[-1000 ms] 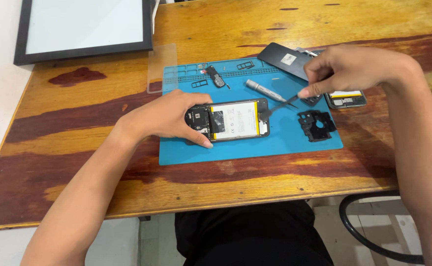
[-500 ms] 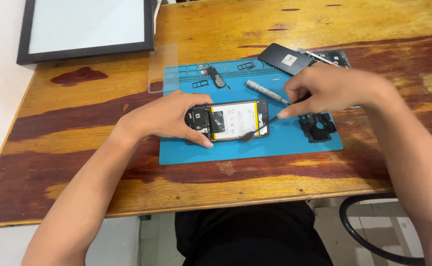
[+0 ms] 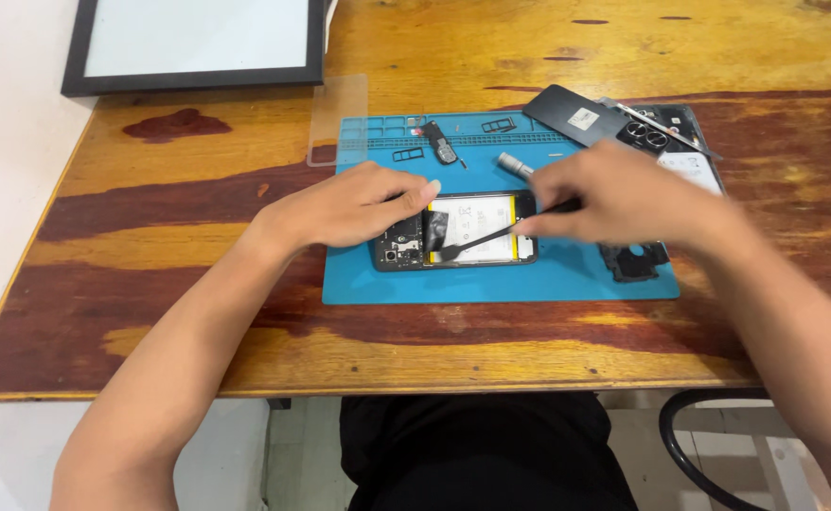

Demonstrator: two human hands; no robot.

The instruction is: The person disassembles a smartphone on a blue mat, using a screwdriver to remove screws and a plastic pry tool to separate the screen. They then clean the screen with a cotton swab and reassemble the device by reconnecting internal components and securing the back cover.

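Phone (image 3: 472,230), opened, back off, lies on the blue mat (image 3: 567,279) between both hands. Left hand (image 3: 349,206) rests flat over its left end, fingers loosely spread, pinning it down. Right hand (image 3: 614,199) pinches a thin black tool (image 3: 477,242), tip on the phone's innards just beside the left fingertips. Back cover (image 3: 576,118) lies beyond the right hand; silver driver (image 3: 515,166) just behind it. Picture frame (image 3: 193,47) sits on the wooden surface (image 3: 198,246), well beyond the left hand.

Both bare forearms reach forward and inward. The left hand (image 3: 354,208) lies palm down, fingers pressed flat. The right hand (image 3: 614,199) is curled in a pinch, knuckles up.
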